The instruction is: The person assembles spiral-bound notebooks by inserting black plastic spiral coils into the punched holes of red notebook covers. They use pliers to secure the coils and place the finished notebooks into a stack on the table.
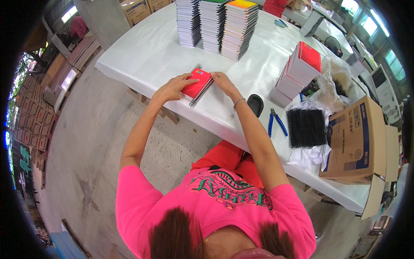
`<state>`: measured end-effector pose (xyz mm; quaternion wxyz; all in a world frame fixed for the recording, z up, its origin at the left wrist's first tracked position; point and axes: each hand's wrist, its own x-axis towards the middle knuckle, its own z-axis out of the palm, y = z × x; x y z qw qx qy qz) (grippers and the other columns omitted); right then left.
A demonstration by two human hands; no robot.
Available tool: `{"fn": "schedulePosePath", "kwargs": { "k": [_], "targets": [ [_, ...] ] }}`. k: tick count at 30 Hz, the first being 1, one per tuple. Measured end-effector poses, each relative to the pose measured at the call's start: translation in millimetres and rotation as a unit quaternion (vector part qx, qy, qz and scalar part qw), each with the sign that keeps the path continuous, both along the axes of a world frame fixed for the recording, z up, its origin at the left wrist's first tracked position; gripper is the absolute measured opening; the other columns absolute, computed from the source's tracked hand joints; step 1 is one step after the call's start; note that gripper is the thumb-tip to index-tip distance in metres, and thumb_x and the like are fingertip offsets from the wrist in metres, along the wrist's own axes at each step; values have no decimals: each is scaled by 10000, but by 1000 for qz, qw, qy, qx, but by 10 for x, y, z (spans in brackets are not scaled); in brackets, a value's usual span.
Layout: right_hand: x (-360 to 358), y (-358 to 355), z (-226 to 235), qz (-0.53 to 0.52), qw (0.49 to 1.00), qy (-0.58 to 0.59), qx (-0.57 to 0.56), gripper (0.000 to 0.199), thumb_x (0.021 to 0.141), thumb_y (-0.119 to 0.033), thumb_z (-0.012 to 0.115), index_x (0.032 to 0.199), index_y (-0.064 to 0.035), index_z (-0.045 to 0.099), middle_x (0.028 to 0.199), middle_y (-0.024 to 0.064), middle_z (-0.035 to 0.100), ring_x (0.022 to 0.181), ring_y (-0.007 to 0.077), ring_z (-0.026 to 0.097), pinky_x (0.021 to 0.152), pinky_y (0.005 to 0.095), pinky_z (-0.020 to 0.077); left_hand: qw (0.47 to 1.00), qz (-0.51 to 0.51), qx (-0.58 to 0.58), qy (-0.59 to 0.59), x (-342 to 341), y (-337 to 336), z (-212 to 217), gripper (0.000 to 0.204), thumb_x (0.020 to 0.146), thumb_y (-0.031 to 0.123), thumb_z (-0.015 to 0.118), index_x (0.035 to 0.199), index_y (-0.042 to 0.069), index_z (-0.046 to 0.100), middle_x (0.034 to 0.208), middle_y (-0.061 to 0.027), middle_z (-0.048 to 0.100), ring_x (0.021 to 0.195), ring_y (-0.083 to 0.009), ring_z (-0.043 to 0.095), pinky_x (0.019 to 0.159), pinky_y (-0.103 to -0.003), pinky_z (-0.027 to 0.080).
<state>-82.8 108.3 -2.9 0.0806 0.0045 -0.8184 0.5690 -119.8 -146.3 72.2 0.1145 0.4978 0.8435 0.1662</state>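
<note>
A small red-covered notebook (198, 83) lies at the near edge of the white table, directly in front of me. Black spiral binding coil (201, 95) runs along its right edge and sticks out past the lower corner. More coil (197, 67) shows beyond the notebook's far edge. My left hand (174, 88) grips the notebook from the left, fingers over the cover. At the far right corner, my right hand (223, 83) has its fingers pinched together on the coil's end; the fingertips are partly hidden.
Tall stacks of spiral notebooks (211, 28) stand at the far side. To the right are red-covered book blocks (297, 71), a black oval dish (255, 105), blue-handled pliers (276, 122), a heap of black coils (307, 127) and an open cardboard box (351, 142). Another person (274, 6) is at the back.
</note>
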Motion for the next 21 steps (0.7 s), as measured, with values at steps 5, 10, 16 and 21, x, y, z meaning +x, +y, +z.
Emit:
{"fn": "schedulePosePath", "kwargs": {
  "k": [5,10,16,21],
  "targets": [
    [228,115,-247,-171,969,52,-171,364,1008,-208,508,1292,14,554,988,55,595,920,162,559,848,305,465,995,44,54,-70,109,236,263,980,729,197,787,1555,291,268,1526,-313,277,1409,-448,336,1110,-456,389],
    [795,-444,-185,-228,966,94,-77,311,984,-147,547,1264,-16,578,1040,103,574,921,181,559,870,314,471,975,222,9,-28,-52,539,-102,1126,698,705,704,1581,284,146,1519,-350,240,1375,-542,328,1110,-530,362],
    [1125,-409,-43,-149,977,139,-56,252,923,-33,554,1160,-5,635,1100,150,568,993,252,594,926,348,483,958,275,-74,15,-11,971,-173,1318,547,804,737,1584,314,89,1502,-310,296,1374,-530,329,1047,-692,318],
    [1173,-418,1,-113,983,143,-33,202,918,-14,543,1069,-14,677,1070,141,588,956,249,598,889,343,485,940,328,-87,35,-45,1120,-254,1266,576,709,769,1582,325,103,1495,-278,320,1370,-499,351,1016,-707,325]
  ]
}}
